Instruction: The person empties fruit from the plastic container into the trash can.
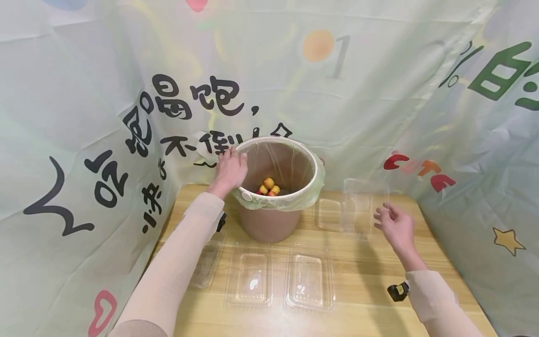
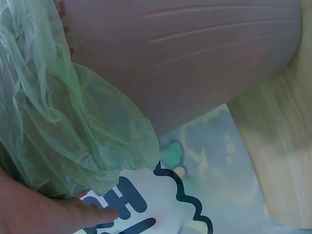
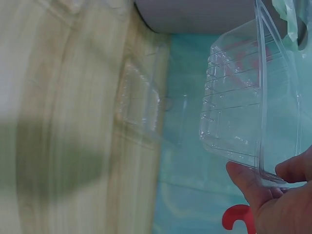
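A brown bin (image 1: 269, 224) lined with a green bag (image 1: 309, 199) is set at the 12 o'clock end of the wooden bench (image 1: 366, 290), close against the printed cloth backdrop (image 1: 84, 117) that closes the bench in at 9, 12 and 3 o'clock. Several small fruits (image 1: 268, 186) are seen at the bottom of the bin. The left hand (image 1: 229, 171) is laid on the bin's rim at its 9 o'clock side, fingers curled loosely over the bag's folded edge; in the left wrist view the fingertips (image 2: 92, 214) are pressed against the crumpled bag film beside the bin wall. The left forearm is stretched forward from 7 o'clock, passing above a clear tray (image 1: 206, 262) at the bench's 9 o'clock edge. The right hand (image 1: 393, 224) is held at 3 o'clock of the bin, near the bench's right edge; an open clear clamshell box (image 1: 358, 206) is pinched by its rim between thumb and fingers (image 3: 246, 183), as the right wrist view shows, with its lid standing upright. Two more clear trays (image 1: 250, 278) (image 1: 309, 281) lie flat side by side at 6 o'clock of the bin, just apart from each other. Bare bench is left open at 4 to 5 o'clock, between those trays and the right forearm.
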`<state>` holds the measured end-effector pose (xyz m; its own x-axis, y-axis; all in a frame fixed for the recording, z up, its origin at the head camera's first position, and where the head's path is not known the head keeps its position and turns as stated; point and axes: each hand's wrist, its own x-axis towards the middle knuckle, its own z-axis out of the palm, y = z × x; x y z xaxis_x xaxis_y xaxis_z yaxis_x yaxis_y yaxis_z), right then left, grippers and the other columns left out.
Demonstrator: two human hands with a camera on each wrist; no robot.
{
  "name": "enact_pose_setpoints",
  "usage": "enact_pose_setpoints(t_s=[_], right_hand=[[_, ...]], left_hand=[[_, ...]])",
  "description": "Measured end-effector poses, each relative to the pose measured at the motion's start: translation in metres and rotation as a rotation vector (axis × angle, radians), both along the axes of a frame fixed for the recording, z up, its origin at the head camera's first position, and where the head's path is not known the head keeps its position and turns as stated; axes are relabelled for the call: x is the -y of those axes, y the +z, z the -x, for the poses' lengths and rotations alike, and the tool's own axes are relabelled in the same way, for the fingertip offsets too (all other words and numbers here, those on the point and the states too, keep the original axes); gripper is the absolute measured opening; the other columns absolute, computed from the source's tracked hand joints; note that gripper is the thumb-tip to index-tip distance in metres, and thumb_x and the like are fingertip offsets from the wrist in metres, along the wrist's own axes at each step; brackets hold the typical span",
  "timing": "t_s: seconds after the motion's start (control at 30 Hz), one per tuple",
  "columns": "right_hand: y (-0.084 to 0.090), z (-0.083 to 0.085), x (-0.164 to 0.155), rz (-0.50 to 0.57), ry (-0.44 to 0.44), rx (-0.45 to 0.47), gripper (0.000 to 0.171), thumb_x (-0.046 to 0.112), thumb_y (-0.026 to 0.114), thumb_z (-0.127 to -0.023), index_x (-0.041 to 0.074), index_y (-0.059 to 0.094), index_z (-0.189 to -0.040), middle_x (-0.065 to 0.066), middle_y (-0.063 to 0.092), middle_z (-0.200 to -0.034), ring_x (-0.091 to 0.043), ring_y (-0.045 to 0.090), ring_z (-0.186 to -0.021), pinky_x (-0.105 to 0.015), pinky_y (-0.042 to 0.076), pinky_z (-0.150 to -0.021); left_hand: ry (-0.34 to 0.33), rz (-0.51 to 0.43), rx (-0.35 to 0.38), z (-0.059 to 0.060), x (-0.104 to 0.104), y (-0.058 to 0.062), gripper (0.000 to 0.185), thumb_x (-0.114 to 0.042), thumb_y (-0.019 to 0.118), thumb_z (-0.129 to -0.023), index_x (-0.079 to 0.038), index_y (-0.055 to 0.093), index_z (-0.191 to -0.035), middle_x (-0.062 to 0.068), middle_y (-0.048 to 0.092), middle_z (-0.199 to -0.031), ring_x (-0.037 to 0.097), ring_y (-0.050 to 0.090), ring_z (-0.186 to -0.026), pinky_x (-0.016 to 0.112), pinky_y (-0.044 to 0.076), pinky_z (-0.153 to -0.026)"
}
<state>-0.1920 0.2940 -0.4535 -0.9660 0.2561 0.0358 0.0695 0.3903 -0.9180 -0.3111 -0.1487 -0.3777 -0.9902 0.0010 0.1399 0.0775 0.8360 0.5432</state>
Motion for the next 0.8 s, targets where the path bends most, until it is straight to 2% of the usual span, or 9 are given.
enact_pose_setpoints(t_s=[0.2, 0.43, 0.57, 0.67, 0.8], right_hand=[[-0.011, -0.011, -0.003, -0.029, 0.013, 0.015, 0.055, 0.019, 0.042, -0.112, -0.015, 0.037, -0.155, -0.039, 0.053, -0.145, 0.019, 0.062, -0.086, -0.016, 0.062, -0.078], [-0.02, -0.023, -0.007, -0.11, 0.029, 0.036, 0.053, 0.019, 0.043, -0.112, -0.019, 0.042, -0.15, -0.04, 0.058, -0.137, 0.01, 0.07, -0.088, -0.017, 0.063, -0.075], [-0.024, -0.029, -0.01, -0.142, 0.033, 0.046, 0.05, 0.014, 0.045, -0.11, -0.021, 0.045, -0.145, -0.042, 0.059, -0.133, -0.006, 0.078, -0.089, -0.02, 0.064, -0.073], [-0.029, -0.033, -0.013, -0.147, 0.041, 0.083, 0.049, 0.011, 0.047, -0.11, -0.022, 0.045, -0.145, -0.043, 0.058, -0.134, -0.024, 0.08, -0.095, -0.024, 0.065, -0.075], [-0.036, -0.039, -0.017, -0.157, 0.054, 0.115, 0.049, 0.01, 0.044, -0.11, -0.023, 0.042, -0.146, -0.043, 0.057, -0.136, -0.027, 0.08, -0.097, -0.027, 0.066, -0.076]], left_hand=[[0.002, -0.004, -0.003, 0.0, -0.001, 0.0, 0.071, -0.039, 0.026, -0.114, 0.011, 0.018, -0.163, 0.033, 0.024, -0.169, 0.056, 0.019, -0.157, 0.064, 0.022, -0.13], [-0.002, -0.007, 0.002, 0.003, -0.002, 0.0, 0.07, -0.038, 0.026, -0.114, 0.01, 0.018, -0.164, 0.033, 0.024, -0.169, 0.056, 0.018, -0.157, 0.064, 0.021, -0.13], [0.001, -0.003, 0.0, 0.003, -0.002, 0.0, 0.07, -0.038, 0.026, -0.114, 0.011, 0.018, -0.163, 0.033, 0.024, -0.169, 0.056, 0.019, -0.157, 0.064, 0.022, -0.13], [0.003, 0.002, 0.001, 0.003, -0.001, -0.001, 0.07, -0.038, 0.026, -0.114, 0.011, 0.018, -0.163, 0.033, 0.024, -0.169, 0.056, 0.018, -0.157, 0.064, 0.022, -0.13], [0.004, 0.003, 0.001, 0.002, 0.0, 0.0, 0.07, -0.039, 0.026, -0.114, 0.011, 0.018, -0.163, 0.033, 0.024, -0.169, 0.056, 0.019, -0.157, 0.064, 0.022, -0.129]])
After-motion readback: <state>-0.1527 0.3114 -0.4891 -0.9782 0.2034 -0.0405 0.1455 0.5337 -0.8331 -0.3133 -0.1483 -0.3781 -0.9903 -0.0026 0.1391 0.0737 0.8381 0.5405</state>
